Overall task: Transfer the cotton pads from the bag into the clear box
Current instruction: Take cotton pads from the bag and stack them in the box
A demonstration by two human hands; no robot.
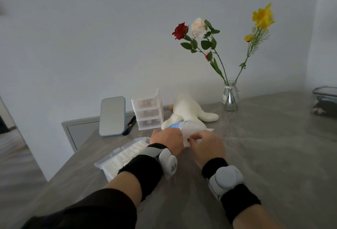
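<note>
The cotton pad bag (189,127), a crinkled clear bag with a blue end, lies on the grey table between my hands. My left hand (166,142) grips its blue left end. My right hand (206,146) pinches the bag's white open edge. The clear box (116,153) lies open to the left, under my left wrist, and a row of white cotton pads (127,154) fills it. Whether a pad is between my right fingers is hidden.
A white plush toy (189,110) lies just behind the bag. Behind the box stand a small clear drawer unit (147,110) and a blue-framed mirror (112,116). A glass vase of flowers (230,96) is at the back right, a dark container (325,101) at far right.
</note>
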